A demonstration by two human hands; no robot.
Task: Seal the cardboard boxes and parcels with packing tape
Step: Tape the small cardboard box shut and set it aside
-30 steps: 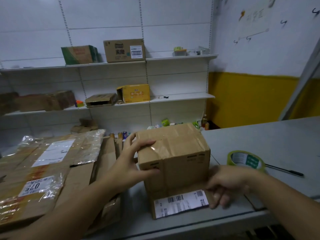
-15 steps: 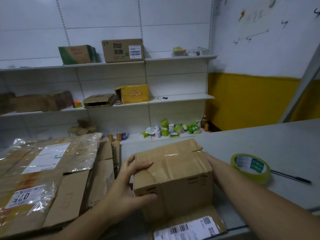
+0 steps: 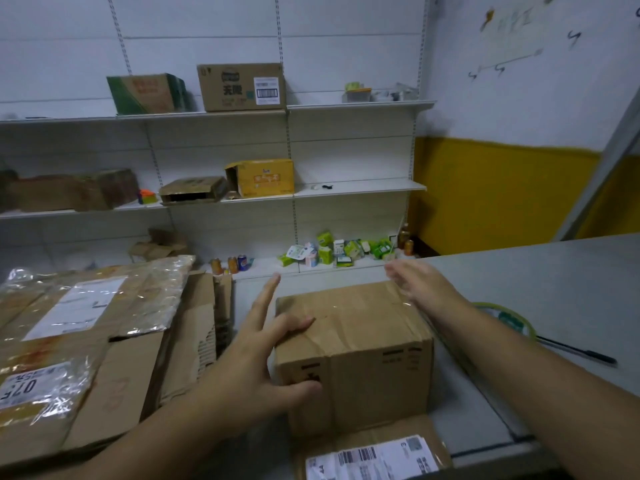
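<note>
A brown cardboard box [image 3: 360,344] with clear tape across its top sits on the grey counter [image 3: 571,282]. My left hand [image 3: 256,362] touches its left side, fingers spread and straight, thumb on the front face. My right hand [image 3: 420,284] hovers flat and open over the box's far right top corner. A green roll of packing tape [image 3: 512,322] lies on the counter right of the box, partly hidden by my right forearm. A flat parcel with a shipping label [image 3: 374,455] lies in front of the box.
Large flat parcels wrapped in clear tape [image 3: 79,327] are stacked at the left, with folded cardboard [image 3: 197,327] beside them. A black pen [image 3: 575,351] lies right of the tape roll. Wall shelves [image 3: 360,190] behind hold boxes and small cartons.
The box went down from its tilted, lifted position onto the counter. My right hand left the labelled parcel, passed behind the box and now shows flat above its far right corner. My left fingers straightened.
</note>
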